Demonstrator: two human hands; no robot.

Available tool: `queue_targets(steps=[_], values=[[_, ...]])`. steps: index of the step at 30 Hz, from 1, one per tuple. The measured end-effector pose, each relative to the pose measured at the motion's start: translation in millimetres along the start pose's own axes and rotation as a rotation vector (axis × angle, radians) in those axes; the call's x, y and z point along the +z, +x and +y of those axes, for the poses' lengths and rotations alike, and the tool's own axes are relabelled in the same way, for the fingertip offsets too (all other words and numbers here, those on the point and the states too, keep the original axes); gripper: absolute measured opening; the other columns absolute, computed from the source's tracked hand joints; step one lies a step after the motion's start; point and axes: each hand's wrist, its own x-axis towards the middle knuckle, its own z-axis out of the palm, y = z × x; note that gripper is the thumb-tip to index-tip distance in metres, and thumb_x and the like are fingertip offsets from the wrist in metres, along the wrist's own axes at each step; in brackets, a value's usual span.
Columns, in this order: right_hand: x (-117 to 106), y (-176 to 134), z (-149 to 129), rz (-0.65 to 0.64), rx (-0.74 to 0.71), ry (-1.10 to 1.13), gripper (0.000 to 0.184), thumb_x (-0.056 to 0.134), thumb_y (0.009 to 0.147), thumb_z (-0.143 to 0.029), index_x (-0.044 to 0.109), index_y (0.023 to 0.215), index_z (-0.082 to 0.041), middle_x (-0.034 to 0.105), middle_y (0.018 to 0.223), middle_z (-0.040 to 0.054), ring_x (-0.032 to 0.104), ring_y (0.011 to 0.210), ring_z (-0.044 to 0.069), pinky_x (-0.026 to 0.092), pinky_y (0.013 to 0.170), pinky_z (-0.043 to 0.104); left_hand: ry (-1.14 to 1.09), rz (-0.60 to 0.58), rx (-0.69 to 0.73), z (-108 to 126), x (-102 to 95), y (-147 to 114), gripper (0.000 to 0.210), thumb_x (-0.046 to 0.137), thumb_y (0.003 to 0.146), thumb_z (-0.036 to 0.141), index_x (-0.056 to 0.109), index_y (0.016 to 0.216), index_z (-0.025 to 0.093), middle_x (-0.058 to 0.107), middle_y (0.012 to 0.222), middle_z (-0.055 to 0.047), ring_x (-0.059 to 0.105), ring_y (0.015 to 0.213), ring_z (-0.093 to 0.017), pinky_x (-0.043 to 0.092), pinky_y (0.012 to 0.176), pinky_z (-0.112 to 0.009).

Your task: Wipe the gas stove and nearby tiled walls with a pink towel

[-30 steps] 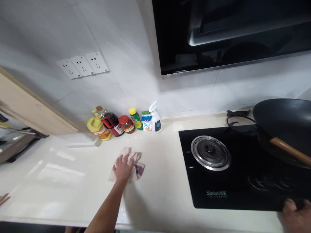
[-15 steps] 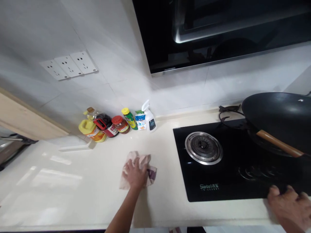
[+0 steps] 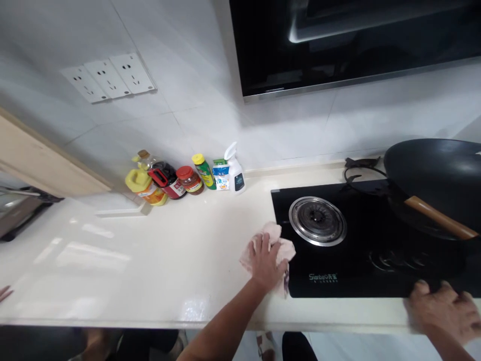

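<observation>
My left hand (image 3: pixel 266 264) presses down on a pale pink cloth (image 3: pixel 280 230), its fingers over the crumpled fabric. The cloth lies partly on the white countertop (image 3: pixel 180 250) and overlaps the left edge of the black glass cooktop (image 3: pixel 353 265). A purple patch shows at the cloth's lower corner. Over by the cooktop's front edge, my right hand (image 3: pixel 445 308) rests with fingers apart and holds nothing, its fingertips on the glass. A round metal burner (image 3: pixel 317 220) sits just beyond my left hand. Farther right stands a black wok (image 3: pixel 439 170) with a wooden handle (image 3: pixel 439 216).
Along the wall stand a yellow jug (image 3: pixel 146 188), a dark sauce bottle (image 3: pixel 167 180), a red-lidded jar (image 3: pixel 190 180), a green bottle (image 3: pixel 205 173), a small packet (image 3: pixel 221 178) and a white spray bottle (image 3: pixel 235 173). A range hood (image 3: pixel 338 60) overhangs. Another person's fingers (image 3: pixel 5 293) show at far left.
My left hand has slid the cloth rightward across the countertop onto the cooktop's left edge. My right hand stays by the cooktop's front edge. Another person's fingers now show at left.
</observation>
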Motion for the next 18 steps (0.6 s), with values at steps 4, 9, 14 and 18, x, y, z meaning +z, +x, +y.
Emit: queue_targets(steps=[4,9,14,18], values=[[1.8,0.3,0.9,0.035,0.016,-0.012,0.085,0.023,0.088,-0.069,0.037,0.16,-0.026,0.034,0.159,0.0211,0.025,0.151,0.036,0.019,0.116,0.056,0.019,-0.013,0.216,-14.3,-11.0,-76.6,0.057,0.062,0.088,0.057,0.059,0.141,0.036,0.034,0.168,-0.007,0.029,0.153,-0.039,0.015,0.123,-0.065],[3.1,2.4,2.6,0.035,0.016,-0.065,0.084,0.021,0.089,-0.068,0.042,0.157,-0.023,0.034,0.159,0.0218,0.027,0.148,0.037,0.021,0.116,0.056,0.041,-0.014,0.413,-36.2,-31.7,-138.7,0.061,0.059,0.087,0.065,0.059,0.141,0.037,0.033,0.169,-0.007,0.03,0.153,-0.038,0.007,0.125,-0.06],[5.2,2.8,6.2,0.054,0.009,-0.057,0.083,0.024,0.088,-0.066,0.041,0.157,-0.023,0.036,0.157,0.0233,0.029,0.147,0.039,0.021,0.116,0.057,0.019,-0.136,0.364,-56.4,-43.1,-125.1,0.061,0.056,0.088,0.068,0.058,0.142,0.039,0.032,0.17,-0.006,0.028,0.154,-0.038,0.015,0.123,-0.061],[0.1,-4.5,2.1,0.1,-0.055,0.033,0.085,0.023,0.088,-0.065,0.043,0.157,-0.021,0.035,0.156,0.0263,0.027,0.148,0.041,0.018,0.114,0.059,0.022,-0.182,0.104,-54.0,-41.0,-68.3,0.057,0.059,0.09,0.059,0.057,0.144,0.039,0.032,0.169,-0.006,0.026,0.155,-0.038,0.019,0.122,-0.062]])
